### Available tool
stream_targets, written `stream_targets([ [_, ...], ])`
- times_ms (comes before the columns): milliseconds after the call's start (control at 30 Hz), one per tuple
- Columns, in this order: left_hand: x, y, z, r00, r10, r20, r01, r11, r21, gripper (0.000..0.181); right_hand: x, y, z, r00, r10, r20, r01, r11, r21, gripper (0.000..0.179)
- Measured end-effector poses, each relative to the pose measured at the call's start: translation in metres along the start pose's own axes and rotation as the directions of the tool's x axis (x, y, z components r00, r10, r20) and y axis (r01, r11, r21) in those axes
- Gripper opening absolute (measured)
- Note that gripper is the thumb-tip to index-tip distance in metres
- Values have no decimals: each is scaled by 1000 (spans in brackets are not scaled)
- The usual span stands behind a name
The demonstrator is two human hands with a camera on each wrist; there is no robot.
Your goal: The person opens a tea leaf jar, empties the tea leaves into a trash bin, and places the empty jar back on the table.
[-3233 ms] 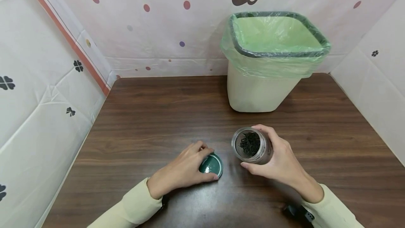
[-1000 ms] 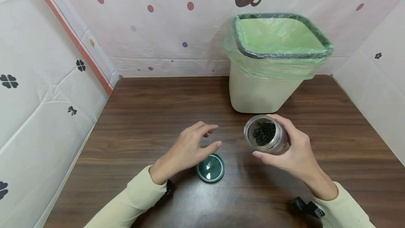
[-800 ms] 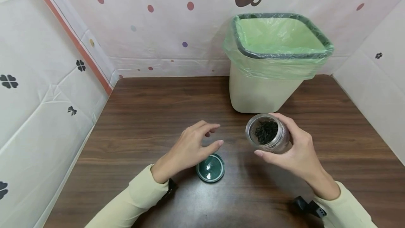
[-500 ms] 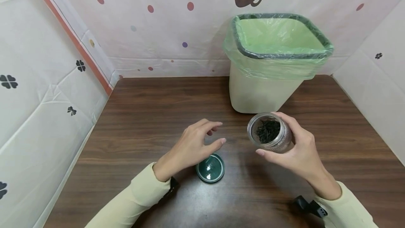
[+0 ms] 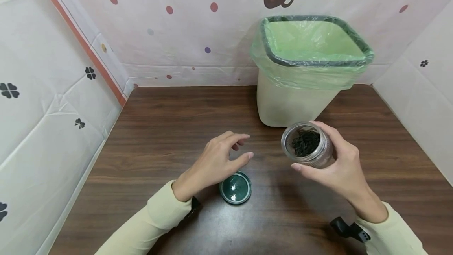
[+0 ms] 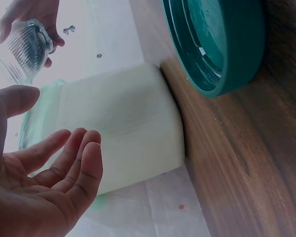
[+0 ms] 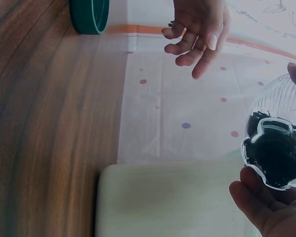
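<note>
My right hand [image 5: 339,164] grips a ribbed clear glass jar [image 5: 323,154] from its right side, above the table and tilted so its uncovered mouth faces up and left. Dark, dry shreds like loose tea leaves [image 5: 306,143] lie inside; the right wrist view shows them through the jar's bottom. A green lid [image 5: 235,188] rests on the table with its hollow side up. Just over and behind the lid hovers my left hand [image 5: 216,160], holding nothing, its fingers loosely bent and thumb apart, as the left wrist view [image 6: 54,182] also shows.
A cream waste bin [image 5: 293,101] lined with a green plastic bag [image 5: 311,74] stands at the back right of the brown wooden table [image 5: 170,129], behind the jar. Patterned white sheets [image 5: 159,30] hang around the table. A black device [image 5: 348,229] is strapped at the right wrist.
My left hand has let go of the green lid and risen slightly forward from it. The right hand has carried the jar to the right and toward the bin.
</note>
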State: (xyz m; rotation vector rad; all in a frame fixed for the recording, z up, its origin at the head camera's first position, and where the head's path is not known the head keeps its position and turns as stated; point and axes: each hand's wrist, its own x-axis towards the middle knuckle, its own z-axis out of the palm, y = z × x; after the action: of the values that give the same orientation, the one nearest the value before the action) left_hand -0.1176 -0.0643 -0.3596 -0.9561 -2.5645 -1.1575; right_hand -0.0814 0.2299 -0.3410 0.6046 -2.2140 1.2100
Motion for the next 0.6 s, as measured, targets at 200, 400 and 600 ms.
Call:
stream_targets([
  [200, 2, 1, 0, 1000, 7, -8, -7, 1000, -11, 41, 3, -1, -4, 1000, 12, -18, -12, 1000, -5, 104],
  [400, 3, 1, 0, 1000, 10, -10, -10, 1000, -15, 40, 7, -4, -7, 999, 24, -44, -24, 1000, -1, 103],
  [600, 3, 0, 1, 1000, 6, -3, -6, 1000, -23, 40, 9, -9, -10, 998, 31, -59, -30, 999, 11, 101],
])
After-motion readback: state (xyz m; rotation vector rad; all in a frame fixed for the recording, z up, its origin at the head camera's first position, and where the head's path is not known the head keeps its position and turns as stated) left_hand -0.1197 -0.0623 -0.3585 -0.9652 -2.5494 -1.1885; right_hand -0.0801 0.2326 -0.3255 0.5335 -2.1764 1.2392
